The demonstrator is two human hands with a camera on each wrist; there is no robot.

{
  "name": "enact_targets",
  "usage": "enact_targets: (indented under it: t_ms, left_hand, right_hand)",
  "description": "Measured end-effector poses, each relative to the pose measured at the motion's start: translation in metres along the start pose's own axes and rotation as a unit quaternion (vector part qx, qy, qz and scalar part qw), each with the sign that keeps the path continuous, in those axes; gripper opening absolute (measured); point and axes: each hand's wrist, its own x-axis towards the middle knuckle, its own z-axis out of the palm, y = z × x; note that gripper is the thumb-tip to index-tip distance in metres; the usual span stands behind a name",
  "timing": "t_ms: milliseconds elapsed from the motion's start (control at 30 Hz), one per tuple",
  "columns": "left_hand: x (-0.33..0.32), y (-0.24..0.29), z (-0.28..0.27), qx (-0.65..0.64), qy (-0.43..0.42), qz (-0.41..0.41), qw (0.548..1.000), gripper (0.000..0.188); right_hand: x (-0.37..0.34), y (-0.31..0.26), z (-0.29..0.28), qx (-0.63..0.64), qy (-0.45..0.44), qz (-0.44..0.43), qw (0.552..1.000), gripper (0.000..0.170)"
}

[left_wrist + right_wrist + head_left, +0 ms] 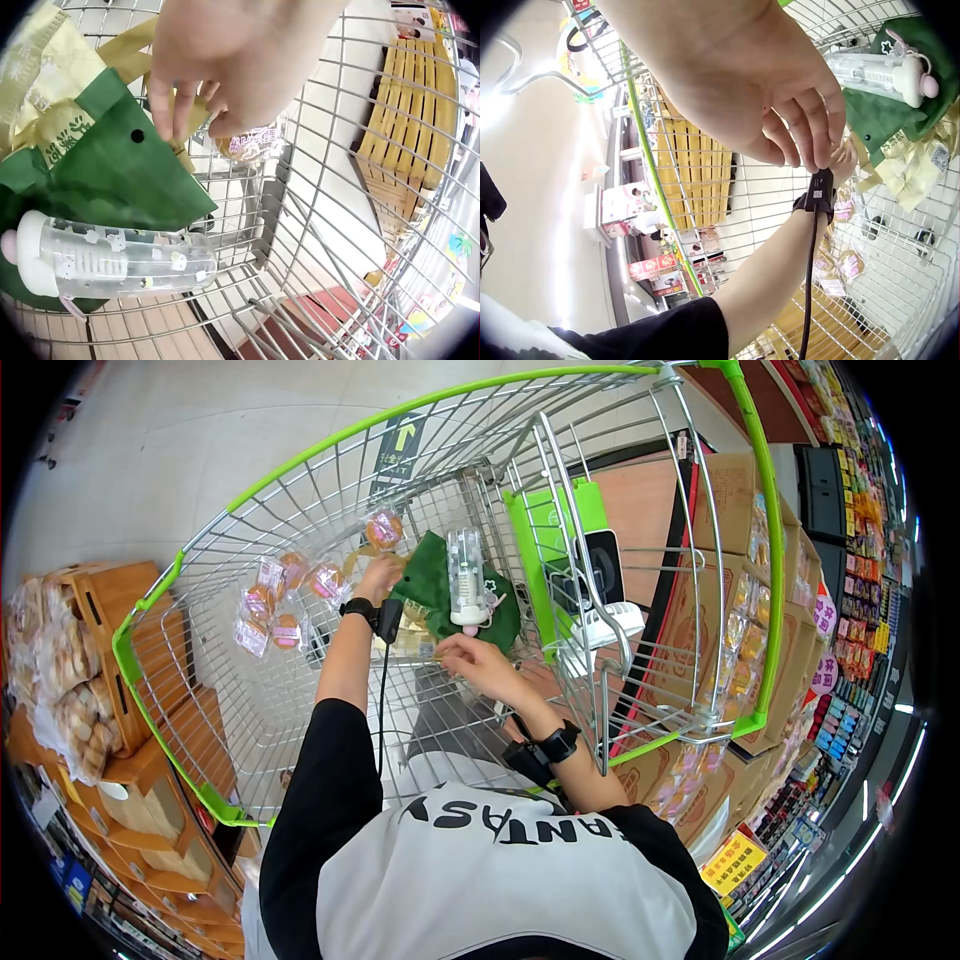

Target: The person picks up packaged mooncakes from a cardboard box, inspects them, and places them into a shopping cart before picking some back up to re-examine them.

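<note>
In a wire shopping cart, my left hand (380, 577) reaches down to the edge of a green and tan bag (127, 165). Its fingertips overlap the bag's tan strip in the left wrist view; I cannot tell whether they pinch it. A clear water bottle (466, 575) with a white and pink top lies on the bag's green part. Close by the bottle's top hovers my right hand (482, 665), fingers loosely bent and nothing in them. A bagged round bun (251, 142) sits just past the left hand.
Several more bagged buns (285, 600) lie toward the cart's left side. Green rails (300, 455) edge the cart (240, 730). A wooden bread stand (130, 650) stands on the left, stacked cartons (735, 600) on the right. A green child-seat panel (530, 560) divides the cart.
</note>
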Motion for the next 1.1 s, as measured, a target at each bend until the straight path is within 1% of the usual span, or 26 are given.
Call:
enact_targets:
  t_ms: [67,100,167,200,267,300,367,400,433,567,633,667,733,800,833,900,933,967,1000,1067,1100]
  left_hand:
    - [-0.003,0.003,0.0,-0.043,-0.01,0.006,0.999,0.025]
    - [0.0,0.002,-0.001,-0.042,-0.012,0.008,0.999,0.025]
    - [0.005,-0.001,-0.003,-0.116,-0.008,-0.015,0.993,0.024]
    - [0.002,0.001,-0.002,-0.114,-0.009,-0.012,0.993,0.024]
    - [-0.005,0.004,-0.002,-0.17,-0.002,0.002,0.985,0.028]
    - [-0.004,0.004,-0.004,-0.168,-0.001,0.005,0.986,0.028]
    - [-0.002,0.002,-0.006,-0.184,0.018,0.004,0.983,0.035]
    - [-0.004,0.004,-0.006,-0.181,0.018,0.006,0.983,0.035]
    - [-0.006,0.006,-0.006,-0.17,-0.003,0.008,0.985,0.037]
    - [-0.021,0.02,-0.005,-0.127,-0.06,0.006,0.99,0.041]
    - [-0.038,0.034,0.005,-0.13,-0.065,0.012,0.989,0.042]
    - [-0.048,0.04,0.012,-0.135,-0.069,0.016,0.988,0.042]
    - [-0.066,0.05,0.023,-0.138,-0.078,0.03,0.987,0.043]
    - [-0.096,0.064,0.036,-0.145,-0.107,0.041,0.983,0.044]
    - [-0.1,0.063,0.036,-0.142,-0.107,0.046,0.983,0.044]
    - [-0.108,0.061,0.036,-0.154,-0.174,0.047,0.972,0.044]
    - [-0.126,0.065,0.041,-0.121,-0.196,0.065,0.971,0.044]
    - [-0.145,0.069,0.046,-0.118,-0.197,0.07,0.971,0.044]
    - [-0.164,0.074,0.05,-0.107,-0.207,0.076,0.97,0.043]
    - [-0.189,0.075,0.052,-0.091,-0.227,0.098,0.965,0.042]
    - [-0.203,0.077,0.052,-0.09,-0.225,0.104,0.965,0.042]
  right_hand:
    - [-0.001,-0.003,-0.001,-0.002,0.002,-0.003,1.0,0.021]
    - [-0.001,-0.005,-0.002,-0.011,-0.005,0.007,1.0,0.02]
    - [-0.002,-0.005,-0.002,-0.019,-0.01,0.014,1.0,0.02]
    - [-0.001,-0.004,-0.001,-0.003,-0.005,0.01,1.0,0.02]
    - [-0.002,-0.004,0.0,0.014,0.0,0.003,1.0,0.02]
    - [-0.002,-0.006,-0.001,0.0,-0.002,0.001,1.0,0.02]
    - [-0.003,-0.007,-0.001,-0.013,-0.003,-0.004,1.0,0.02]
    - [-0.003,-0.007,-0.001,-0.03,0.001,-0.02,0.999,0.02]
    - [-0.003,-0.006,-0.001,-0.048,0.005,-0.037,0.998,0.021]
    - [-0.001,-0.004,-0.004,-0.029,-0.009,-0.038,0.999,0.02]
    - [0.0,-0.004,-0.004,-0.025,-0.013,-0.019,0.999,0.02]
    - [0.001,-0.002,-0.004,-0.024,-0.013,-0.024,0.999,0.02]
    - [0.006,0.006,-0.004,-0.057,-0.011,-0.018,0.998,0.02]
    - [0.01,0.013,-0.004,-0.063,0.003,-0.04,0.997,0.02]
    - [0.012,0.017,-0.004,-0.069,0.017,-0.055,0.996,0.021]
    - [0.014,0.02,-0.006,-0.053,0.014,-0.056,0.997,0.021]
    - [0.015,0.019,-0.007,-0.044,0.01,-0.018,0.999,0.021]
    - [0.015,0.018,-0.007,-0.034,0.005,0.02,0.999,0.021]
    - [0.015,0.016,-0.008,-0.035,0.006,0.015,0.999,0.021]
    - [0.013,0.011,-0.007,-0.085,0.033,0.062,0.994,0.026]
    - [0.012,0.007,-0.007,-0.086,0.032,0.055,0.994,0.026]
